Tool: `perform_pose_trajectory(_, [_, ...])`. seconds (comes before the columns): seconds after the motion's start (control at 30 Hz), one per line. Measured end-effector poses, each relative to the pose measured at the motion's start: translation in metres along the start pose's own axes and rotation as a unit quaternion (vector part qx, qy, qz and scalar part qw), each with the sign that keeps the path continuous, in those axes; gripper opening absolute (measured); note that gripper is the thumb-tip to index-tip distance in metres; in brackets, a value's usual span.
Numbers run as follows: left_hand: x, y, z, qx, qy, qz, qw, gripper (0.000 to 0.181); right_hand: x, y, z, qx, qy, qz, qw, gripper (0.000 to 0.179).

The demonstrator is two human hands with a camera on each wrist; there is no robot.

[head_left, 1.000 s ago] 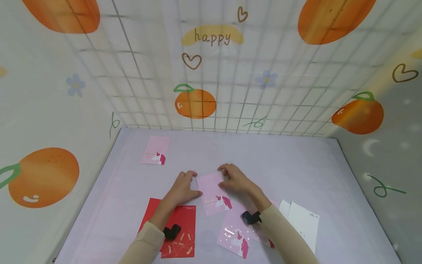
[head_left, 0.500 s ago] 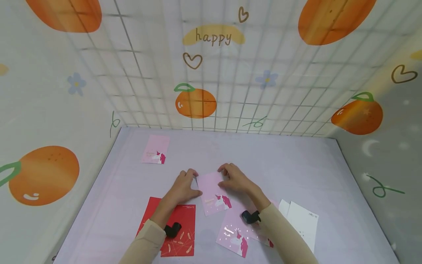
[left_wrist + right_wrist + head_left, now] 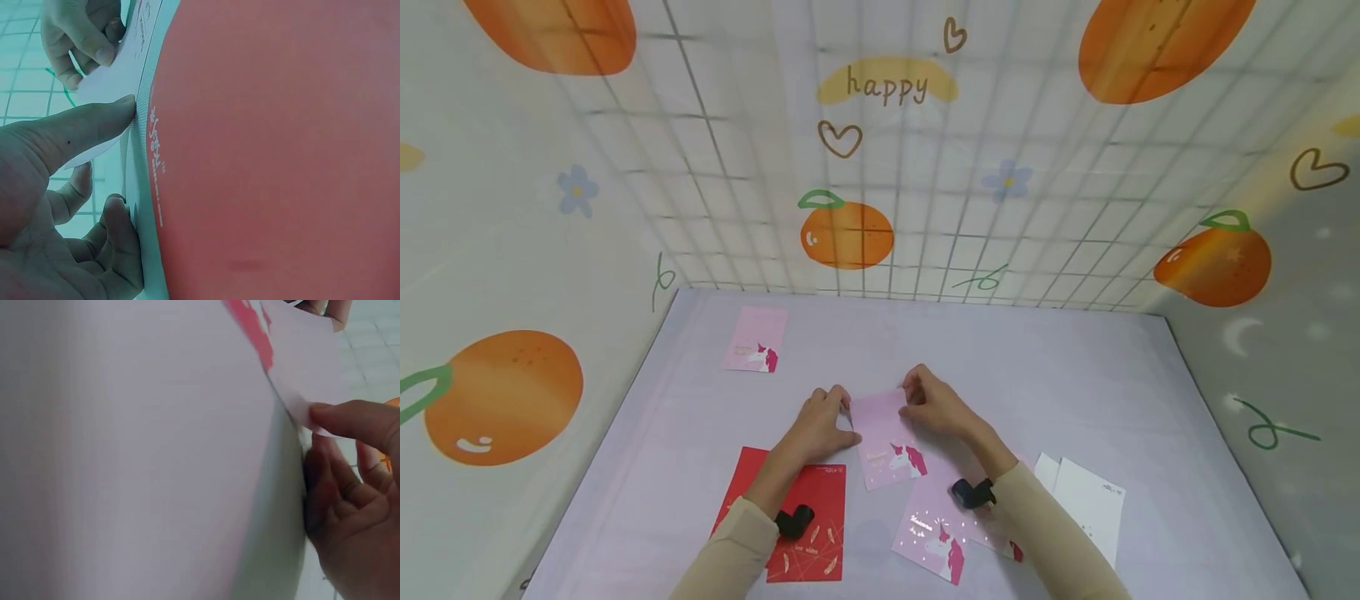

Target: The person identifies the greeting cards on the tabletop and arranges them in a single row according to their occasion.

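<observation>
A pink card with a white unicorn and a red mane lies between both hands at mid-table. My left hand holds its left edge, thumb at the side and index finger near the top corner. In the left wrist view the thumb overlaps the card, the other fingers bent beside the tabletop. My right hand pinches the top right corner; in the right wrist view its thumb presses on the card's face, the fingers behind, and that corner is lifted.
Red cards lie under the left forearm. More pink unicorn cards are near the right forearm, partly hidden by it. White cards lie to the right. One pink card is at the back left. Patterned curtains surround the table.
My right fingers have closed in on the card's top right corner and now pinch it; earlier they were spread along the right side. The left hand has hardly moved.
</observation>
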State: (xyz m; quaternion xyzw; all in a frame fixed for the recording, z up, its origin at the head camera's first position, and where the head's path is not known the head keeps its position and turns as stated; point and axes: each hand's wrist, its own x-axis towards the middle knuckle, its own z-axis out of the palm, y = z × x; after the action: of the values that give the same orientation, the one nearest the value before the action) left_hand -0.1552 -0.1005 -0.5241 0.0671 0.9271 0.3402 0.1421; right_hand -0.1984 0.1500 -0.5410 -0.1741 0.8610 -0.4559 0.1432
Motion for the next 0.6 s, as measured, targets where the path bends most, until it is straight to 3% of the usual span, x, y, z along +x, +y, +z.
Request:
perform_pose_trajectory(0.27, [-0.0005, 0.0003, -0.0001, 0.005, 0.000, -0.001, 1.0000, 0.044, -0.0018, 0.0017, -0.0006, 0.048, -0.001, -0.016, 0.9987, 0.036])
perform_pose_trajectory(0.6, [0.0000, -0.0015, 0.0016, -0.003, 0.006, -0.005, 1.0000, 0.045, -0.0025, 0.0037, -0.0002, 0.044, -0.001, -0.017, 0.9989, 0.025])
